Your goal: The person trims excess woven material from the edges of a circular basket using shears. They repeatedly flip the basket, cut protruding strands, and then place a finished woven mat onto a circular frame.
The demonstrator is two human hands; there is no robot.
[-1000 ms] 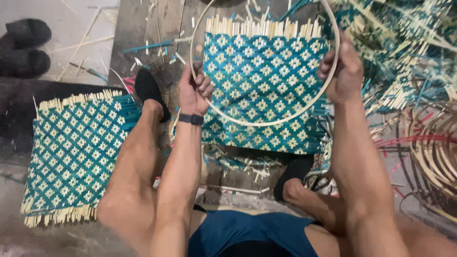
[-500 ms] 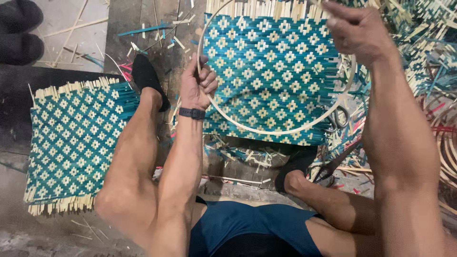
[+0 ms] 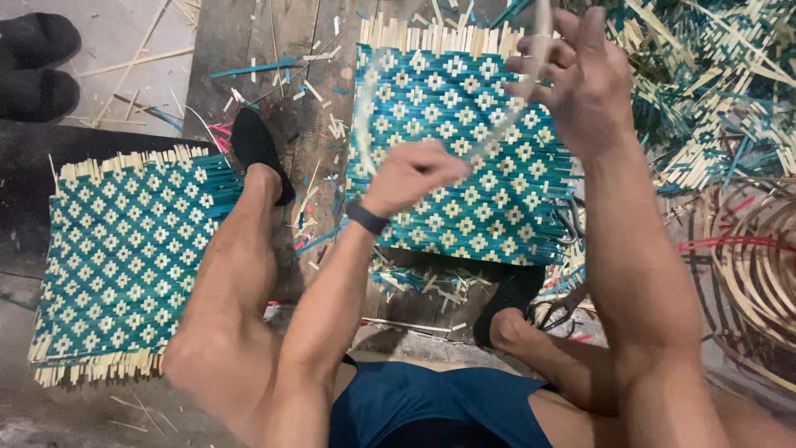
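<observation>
teal woven mat (image 3: 464,158) under blurred hoop (image 3: 497,137), left hand (image 3: 412,176) and right hand (image 3: 584,83) grip closed on it

A thin pale bamboo hoop (image 3: 497,137), motion-blurred, is lifted above a square teal-and-cream woven mat (image 3: 464,166); the mat lies flat on the plank floor (image 3: 240,50), pale strip-ends fringing its edges.

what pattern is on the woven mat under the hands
Teal woven mat with cream diamond motifs, seen in the head view.
</observation>
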